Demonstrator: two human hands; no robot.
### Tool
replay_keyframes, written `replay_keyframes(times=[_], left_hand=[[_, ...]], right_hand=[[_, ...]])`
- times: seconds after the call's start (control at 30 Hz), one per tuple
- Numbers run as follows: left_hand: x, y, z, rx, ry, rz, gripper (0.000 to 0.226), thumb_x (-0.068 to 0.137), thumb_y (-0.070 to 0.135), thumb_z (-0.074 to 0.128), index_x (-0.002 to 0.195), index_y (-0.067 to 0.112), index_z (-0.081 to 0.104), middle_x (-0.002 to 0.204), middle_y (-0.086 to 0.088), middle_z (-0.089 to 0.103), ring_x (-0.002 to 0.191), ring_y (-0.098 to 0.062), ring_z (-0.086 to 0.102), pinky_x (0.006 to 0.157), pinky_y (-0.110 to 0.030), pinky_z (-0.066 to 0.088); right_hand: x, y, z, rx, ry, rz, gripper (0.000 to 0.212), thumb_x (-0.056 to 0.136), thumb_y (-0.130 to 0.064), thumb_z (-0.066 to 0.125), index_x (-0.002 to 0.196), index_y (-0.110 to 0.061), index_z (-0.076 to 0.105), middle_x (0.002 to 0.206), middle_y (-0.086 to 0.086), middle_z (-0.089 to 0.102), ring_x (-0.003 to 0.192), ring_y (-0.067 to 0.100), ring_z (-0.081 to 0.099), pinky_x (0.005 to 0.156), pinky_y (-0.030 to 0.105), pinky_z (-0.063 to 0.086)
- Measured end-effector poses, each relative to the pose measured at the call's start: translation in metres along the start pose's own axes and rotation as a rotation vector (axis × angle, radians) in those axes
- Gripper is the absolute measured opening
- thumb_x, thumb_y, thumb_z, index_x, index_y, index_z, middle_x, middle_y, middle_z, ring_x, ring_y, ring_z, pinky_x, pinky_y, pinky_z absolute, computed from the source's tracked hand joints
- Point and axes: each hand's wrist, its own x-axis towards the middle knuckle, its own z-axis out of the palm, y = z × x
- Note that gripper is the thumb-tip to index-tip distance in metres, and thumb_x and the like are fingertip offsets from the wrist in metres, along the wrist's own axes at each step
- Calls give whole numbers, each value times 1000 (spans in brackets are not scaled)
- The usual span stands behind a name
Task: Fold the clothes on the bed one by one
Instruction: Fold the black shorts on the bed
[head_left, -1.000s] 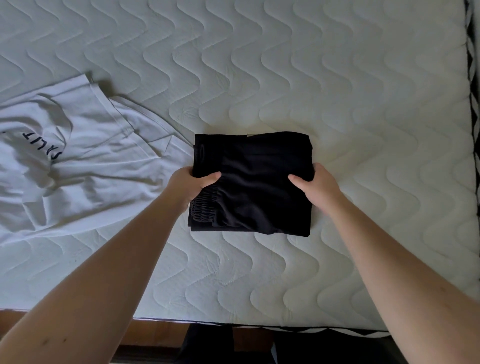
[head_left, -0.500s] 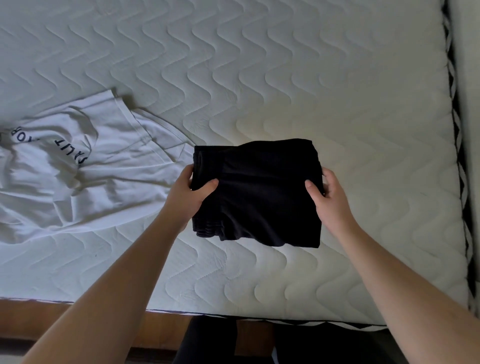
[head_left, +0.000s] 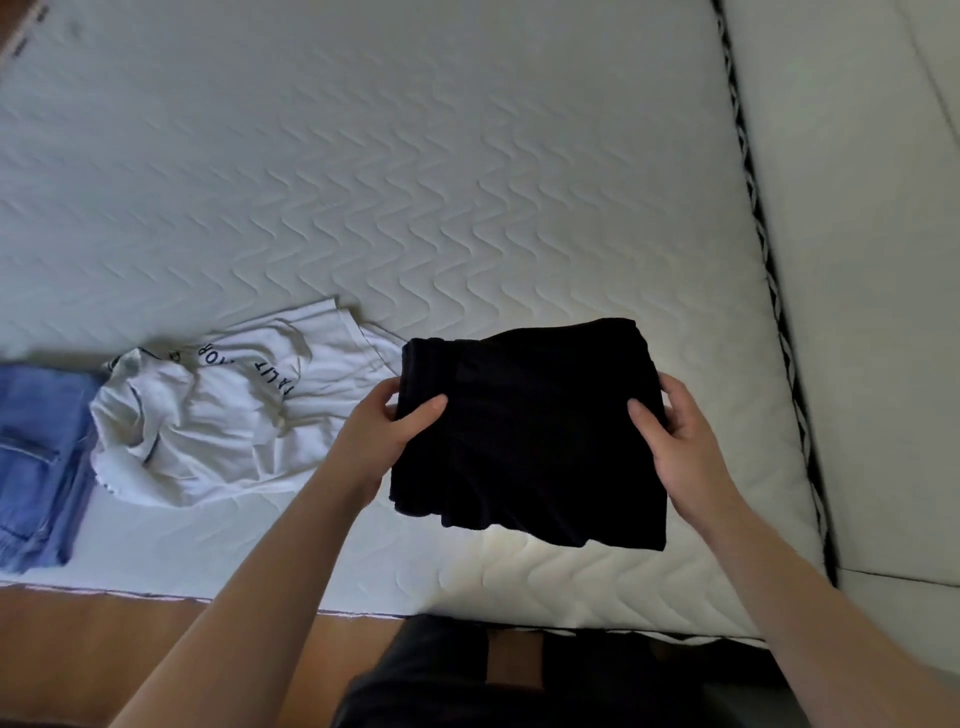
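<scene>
— Lifted now: the folded black garment is off the bed, where a second ago it lay flat on the quilting under both hands, and it has travelled toward the bed's right edge.

— Who has it?

— Both. The left hand pinches the left edge, thumb on top and fingers underneath; the right hand does the same on the right edge. Each grip is clenched on cloth, with the bundle slung between them, its near edge sagging.

— So it's soft?

— Soft and light, I'd say — several limp layers that would slide apart if held by one corner. Taking it at both sides, thumbs pressing the stack together, looks right.

— And the rest?

— A crumpled white T-shirt lies on the bed just left of the left grip, not yet folded. Beyond it, further left, sits a blue garment.
</scene>
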Motion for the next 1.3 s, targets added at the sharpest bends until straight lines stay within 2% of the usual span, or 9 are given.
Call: replay_keyframes(times=[0.13,0.2,0.43,0.63,0.83,0.97,1.07,1.3], left_hand=[[-40,26,-23,-18,-129,38,67,69,42,83,128,31,53,114,2,71,106,-18,68,89,-35,56],[-52,37,-34,-6,-139,84,64,73,36,81,131,30,53,118,0,70,109,-18,67,90,-35,53],[-93,66,-46,-72,29,188,39,77,34,73,113,40,63,106,1,74,94,-20,72,73,-33,57],[-130,67,-32,-101,153,235,37,77,34,73,112,39,64,106,-1,74,96,-21,72,81,-40,55],[-181,53,-33,-206,281,271,48,73,38,76,118,32,63,110,-5,72,98,-25,71,69,-26,57],[-216,42,-38,-289,409,268,43,78,24,77,119,27,63,110,-8,72,95,-27,71,68,-27,57],[-245,27,-46,-332,517,266,34,84,20,71,117,27,65,108,-9,73,93,-29,72,68,-29,57],[-313,-22,-79,-384,759,238,27,87,21,70,111,35,67,105,-4,74,91,-26,73,68,-29,58]], right_hand=[[-34,-45,11,10,33,-40,31,92,-40,61,121,-48,56,104,-11,73,95,10,70,88,42,56],[-44,-61,15,29,58,-51,33,88,-44,62,120,-49,56,103,-10,73,94,11,71,87,42,57],[-71,-88,23,115,-23,-74,34,87,-43,63,121,-43,58,108,-5,74,99,15,71,88,42,56],[-73,-102,9,91,-129,-133,30,95,-34,60,123,-44,57,111,-10,72,101,11,69,90,40,54],[-73,-116,9,32,-322,-204,34,97,-25,58,123,-47,56,116,-16,68,104,5,67,91,34,53],[-76,-124,31,29,-467,-227,35,97,-22,59,125,-42,55,118,-14,68,105,7,67,94,37,53],[-80,-128,55,34,-552,-247,34,96,-21,59,126,-38,57,121,-12,67,110,9,65,97,40,51],[-103,-142,137,-58,-819,-280,32,97,-25,59,118,-49,59,115,-16,69,105,5,66,90,33,50]])
